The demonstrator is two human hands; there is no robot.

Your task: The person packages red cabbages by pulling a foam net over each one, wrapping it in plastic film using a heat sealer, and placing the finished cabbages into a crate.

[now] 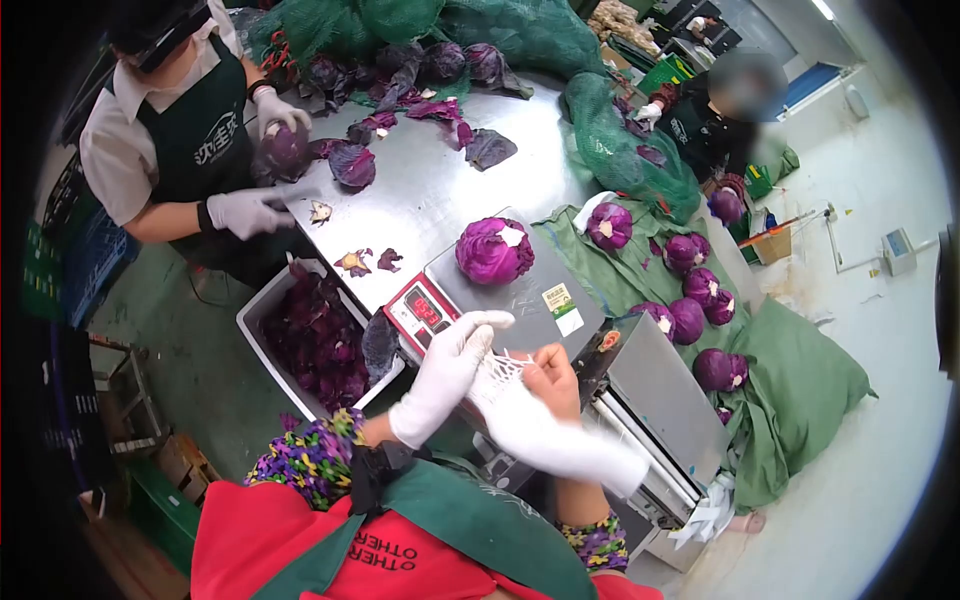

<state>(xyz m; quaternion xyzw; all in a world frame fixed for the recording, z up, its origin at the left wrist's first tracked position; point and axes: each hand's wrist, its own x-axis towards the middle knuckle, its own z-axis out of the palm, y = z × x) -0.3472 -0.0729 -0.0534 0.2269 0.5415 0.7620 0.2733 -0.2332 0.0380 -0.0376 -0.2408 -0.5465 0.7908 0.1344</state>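
My left hand [447, 372], in a white glove, is closed on one side of a white mesh net [497, 378]. My right hand [552, 378], its fingers bare, pinches the other side. The net's blurred white length [570, 447] trails across my right forearm. Just beyond my hands is a scale with a red display [426, 309], and a purple cabbage [495, 251] rests on its metal plate [556, 318]. A label [562, 309] lies on that plate.
Left of the scale stands a white bin [262, 340] of purple leaves. Across the metal table [420, 190], a co-worker's gloved hand [284, 113] holds a cabbage. Several cabbages [687, 321] lie on green cloth at the right, beside a metal-topped machine [668, 395]. Another person [705, 125] is farther back.
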